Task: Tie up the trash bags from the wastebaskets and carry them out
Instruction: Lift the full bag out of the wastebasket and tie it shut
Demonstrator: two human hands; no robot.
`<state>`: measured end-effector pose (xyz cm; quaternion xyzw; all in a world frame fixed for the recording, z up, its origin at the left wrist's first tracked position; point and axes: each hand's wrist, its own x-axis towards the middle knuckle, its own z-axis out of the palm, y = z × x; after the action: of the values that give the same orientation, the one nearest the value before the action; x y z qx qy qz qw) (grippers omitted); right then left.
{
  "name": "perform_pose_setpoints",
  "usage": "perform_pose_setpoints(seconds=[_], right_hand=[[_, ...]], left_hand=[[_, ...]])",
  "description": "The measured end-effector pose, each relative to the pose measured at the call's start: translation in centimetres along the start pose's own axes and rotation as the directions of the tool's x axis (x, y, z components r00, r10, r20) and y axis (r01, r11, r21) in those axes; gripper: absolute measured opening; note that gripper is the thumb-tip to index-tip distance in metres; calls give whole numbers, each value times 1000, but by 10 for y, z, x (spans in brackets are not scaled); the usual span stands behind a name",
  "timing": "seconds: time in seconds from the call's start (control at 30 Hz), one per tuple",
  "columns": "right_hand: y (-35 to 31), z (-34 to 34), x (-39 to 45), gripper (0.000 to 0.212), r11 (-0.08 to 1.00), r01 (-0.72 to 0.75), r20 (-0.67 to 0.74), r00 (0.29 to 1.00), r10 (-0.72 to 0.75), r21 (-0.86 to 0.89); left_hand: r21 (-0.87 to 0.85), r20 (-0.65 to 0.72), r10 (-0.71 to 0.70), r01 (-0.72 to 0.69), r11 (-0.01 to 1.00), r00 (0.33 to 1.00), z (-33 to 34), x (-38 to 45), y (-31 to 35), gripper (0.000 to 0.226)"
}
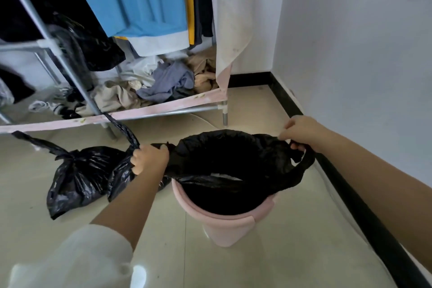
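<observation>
Standing over a pink wastebasket (230, 222) on the tiled floor (268, 264), near the corner where the black baseboard (364, 206) runs along the white wall (362, 42). Gripping the black liner bag (224, 154) at two opposite points of its mouth: left hand (149, 156) curled tight around the bunched left handle, right hand (301, 133) pinching the right handle, whose loop (304, 168) droops down over the far-right rim. Pulled apart like this, probably to free the plastic from the rim and gather both handles for a knot. Bag body not yet out of the basket, seated inside, mouth stretched wide and lifted just above the rim on the left side; something pale visible low inside, too dim to name. Also caught in the left fist, by the look of it: the neck of a second black bag (79, 177), already knotted shut, resting on the floor to the left of the basket with its tie ends (121, 128) sticking up; likely kept in hand so both go out together. Behind, a metal-framed clothes rack (163, 111) with a blue garment (145, 0) hanging and a heap of laundry (159, 84) on its bottom shelf, well clear of the work. Judged roughly midway: one bag tied, this one still open, carrying out not begun. Thin plastic, so apt to stretch or tear under a hard tug.
</observation>
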<state>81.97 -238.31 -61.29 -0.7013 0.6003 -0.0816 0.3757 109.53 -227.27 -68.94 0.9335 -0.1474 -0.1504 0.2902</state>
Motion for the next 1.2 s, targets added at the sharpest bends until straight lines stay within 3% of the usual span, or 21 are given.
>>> perform_pose_setpoints(seconds=[0.07, 0.2, 0.23, 0.3, 0.43, 0.5, 0.53, 0.6, 0.7, 0.77, 0.83, 0.93, 1.03, 1.2], right_hand=[[8, 12, 1, 16, 952, -20, 4, 1000, 22, -305], [16, 26, 4, 30, 871, -82, -37, 997, 74, -485], [17, 27, 5, 32, 855, -87, -60, 996, 65, -512], [17, 28, 2, 36, 817, -99, -105, 993, 47, -568], [26, 25, 1, 33, 720, -144, -75, 989, 127, -679], [24, 21, -5, 17, 658, -183, -64, 977, 201, -730], [21, 18, -7, 21, 645, -197, -86, 976, 199, -739], [12, 7, -3, 17, 763, -190, -172, 980, 105, -617], [-14, -12, 7, 18, 990, -49, -358, 934, -1, -131], [-35, -19, 9, 23, 964, 109, -386, 922, -8, 241], [-57, -24, 5, 27, 860, 264, -414, 908, -68, 438], [-92, -37, -4, 23, 751, 478, -496, 837, -231, 456], [-135, -49, -15, 20, 702, 621, -513, 753, -411, 349], [-225, -62, -46, 29, 592, 793, -468, 583, -664, 147]], left_hand=[[2, 40, -105, 105, 994, 994, 7, 13, -14, 56], [-284, 347, -155, 261, 923, 925, 19, 23, -35, 53], [-347, 369, -117, 254, 903, 922, 20, 24, -36, 52], [-351, 336, 21, 104, 931, 942, 21, 29, -34, 46], [-395, 299, 163, -33, 918, 940, 16, 32, -20, 13], [-442, 282, 170, -29, 896, 944, 11, 30, -5, 23], [-488, 304, 191, -20, 872, 933, 8, 26, 5, 25], [-603, 325, 252, -5, 798, 912, 0, 18, 31, 29], [-701, 249, 348, -80, 709, 904, -8, 4, 68, 31], [-683, 133, 436, -237, 691, 890, -14, -10, 86, 24], [-650, 34, 568, -414, 637, 822, -24, -19, 99, 24], [-566, -143, 704, -641, 518, 696, -54, -29, 116, 30], [-488, -341, 717, -766, 418, 608, -99, -30, 126, 25], [-337, -527, 646, -834, 437, 551, -185, -29, 120, 26]])
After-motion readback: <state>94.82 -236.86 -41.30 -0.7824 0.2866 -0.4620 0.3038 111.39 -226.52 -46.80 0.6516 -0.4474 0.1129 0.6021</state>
